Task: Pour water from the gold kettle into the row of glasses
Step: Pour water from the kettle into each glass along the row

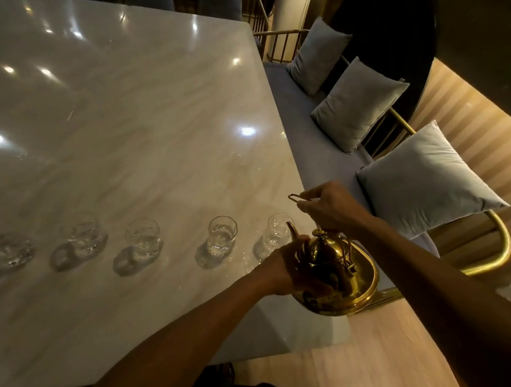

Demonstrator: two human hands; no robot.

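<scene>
The pale marble bench (138, 104) carries a row of glasses (143, 238). At four o'clock the left hand (290, 268) cups the gold kettle (334, 272), and the right hand (330, 210) pinches its handle (294, 197). Tip slowly, spout over the nearest glass (275, 235).

Left-most glass (8, 252) smeared by blur, contents unreadable. Rightmost glass (273, 237) partly hidden behind the gold kettle (333, 275) spout and left hand (290, 271). Kettle's near side covered by that hand's fingers. Handle top buried in the right hand (331, 207). Water level in every glass too faint to tell.
</scene>
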